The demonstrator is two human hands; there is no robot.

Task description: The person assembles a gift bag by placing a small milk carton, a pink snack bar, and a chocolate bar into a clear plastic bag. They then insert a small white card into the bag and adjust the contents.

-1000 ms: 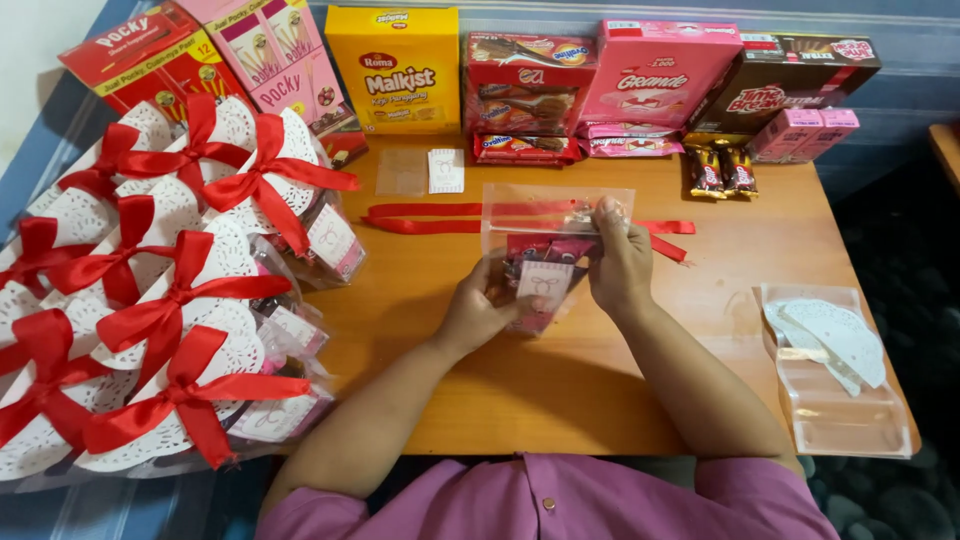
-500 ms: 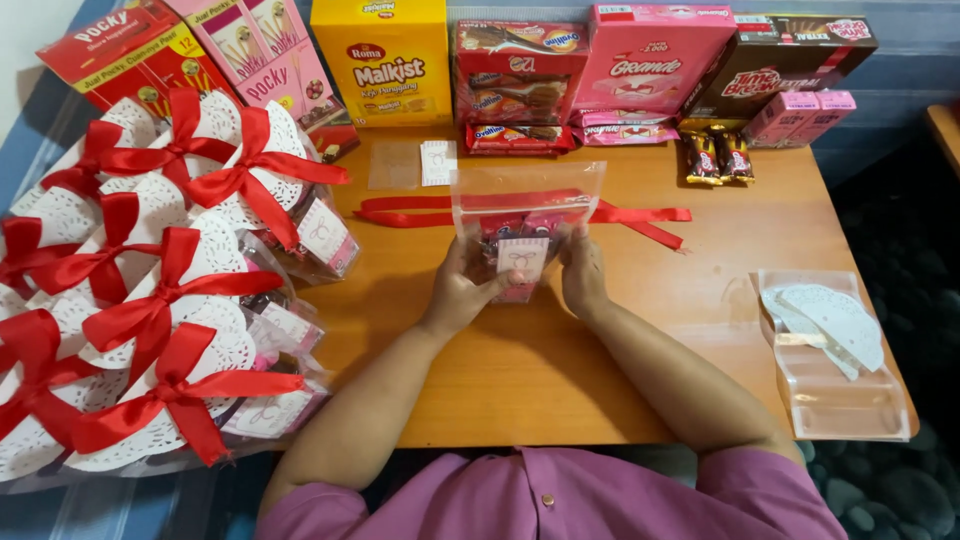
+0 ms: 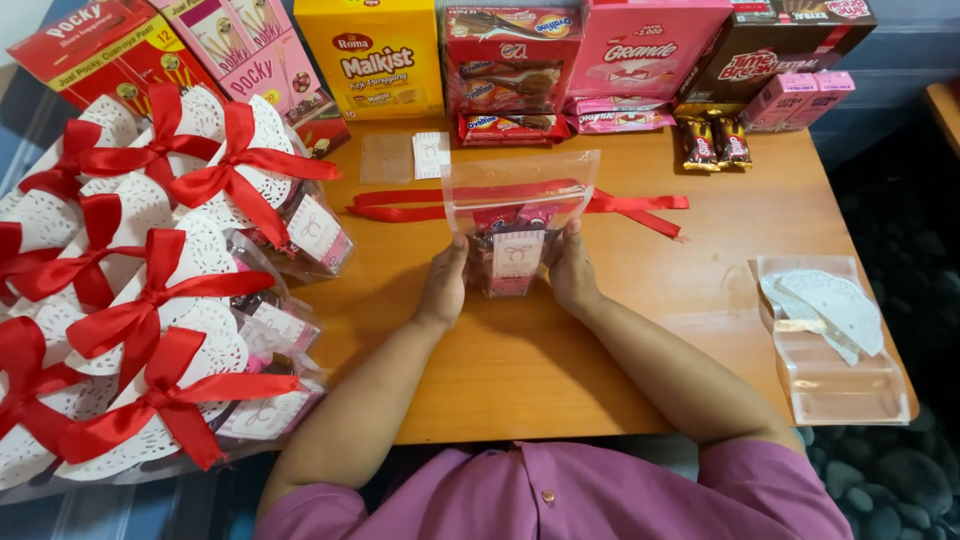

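A clear plastic bag (image 3: 519,205) stands upright on the wooden table (image 3: 560,360), filled at the bottom with red and pink snack packs and a small white label card. My left hand (image 3: 445,283) grips its lower left side and my right hand (image 3: 570,270) grips its lower right side. A long red ribbon (image 3: 640,205) lies flat on the table right behind the bag.
Several finished bags with white doilies and red bows (image 3: 150,300) crowd the table's left side. Snack boxes (image 3: 370,55) line the far edge, with two small chocolate bars (image 3: 715,140). White paper doilies on clear bags (image 3: 830,320) lie at the right. A small card (image 3: 430,155) lies behind the ribbon.
The bag has been stood upright and squared between both hands; my right hand came down from its top edge to its lower right side.
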